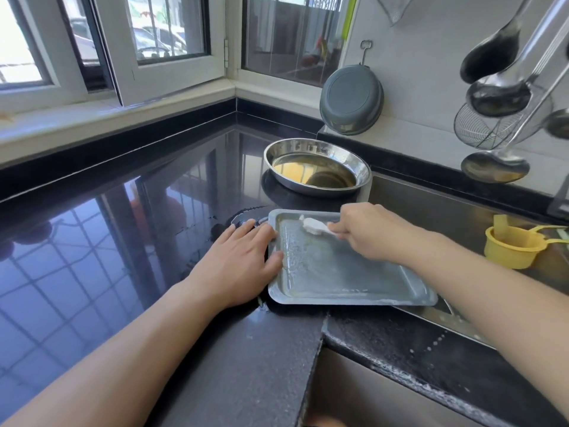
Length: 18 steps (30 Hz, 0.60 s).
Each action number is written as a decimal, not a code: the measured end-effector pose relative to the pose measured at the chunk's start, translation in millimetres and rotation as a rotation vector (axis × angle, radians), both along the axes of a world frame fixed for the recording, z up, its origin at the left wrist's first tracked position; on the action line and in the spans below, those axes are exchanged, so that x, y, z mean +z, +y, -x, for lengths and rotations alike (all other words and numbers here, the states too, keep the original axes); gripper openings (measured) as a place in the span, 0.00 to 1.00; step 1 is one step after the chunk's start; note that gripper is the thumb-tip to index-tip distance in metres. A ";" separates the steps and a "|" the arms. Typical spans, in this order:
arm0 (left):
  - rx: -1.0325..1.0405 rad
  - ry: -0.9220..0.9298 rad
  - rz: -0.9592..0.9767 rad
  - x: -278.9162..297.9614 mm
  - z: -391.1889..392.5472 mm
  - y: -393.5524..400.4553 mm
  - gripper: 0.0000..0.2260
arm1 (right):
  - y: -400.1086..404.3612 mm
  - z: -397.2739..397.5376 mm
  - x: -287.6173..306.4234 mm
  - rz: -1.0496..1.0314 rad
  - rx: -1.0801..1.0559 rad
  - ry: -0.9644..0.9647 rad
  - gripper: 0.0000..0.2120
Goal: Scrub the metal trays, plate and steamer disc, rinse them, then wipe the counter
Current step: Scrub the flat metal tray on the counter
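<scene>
A rectangular metal tray [345,282] lies flat on the black counter [92,241], its right end jutting over the sink. The tray's surface is wet and soapy. My left hand [237,260] presses flat against the tray's left rim, thumb resting on the edge. My right hand [369,232] grips a white brush [314,226] whose head touches the tray's far left corner. Behind the tray sits a deep oval metal plate [317,171] holding some yellowish liquid. No steamer disc shows.
The steel sink [437,211] lies to the right with a yellow cup [514,248] inside. A grey basin [351,100] hangs on the tiled wall. Ladles and a wire skimmer [498,118] hang at upper right. Water puddles the counter beside the tray.
</scene>
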<state>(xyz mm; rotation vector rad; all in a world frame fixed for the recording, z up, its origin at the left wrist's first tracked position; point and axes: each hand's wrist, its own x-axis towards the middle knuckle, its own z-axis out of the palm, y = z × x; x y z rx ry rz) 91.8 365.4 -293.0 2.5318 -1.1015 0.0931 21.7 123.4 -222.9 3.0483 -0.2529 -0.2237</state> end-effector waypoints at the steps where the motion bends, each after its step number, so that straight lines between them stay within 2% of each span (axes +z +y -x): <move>1: 0.000 -0.016 0.012 0.7 0.2 -0.2 0.15 | 3.7 -1.1 -3.0 -0.028 0.016 0.017 0.09; 8: 0.019 -0.040 0.018 -1.7 -0.1 0.1 0.16 | 3.9 2.3 9.6 0.031 -0.009 -0.028 0.12; 13: 0.026 -0.040 0.019 -1.9 -1.7 0.1 0.15 | 25.9 8.9 1.4 0.006 0.221 0.059 0.14; 18: 0.034 -0.045 0.008 -1.8 -0.8 0.1 0.16 | 2.5 1.0 13.6 0.047 -0.013 -0.008 0.09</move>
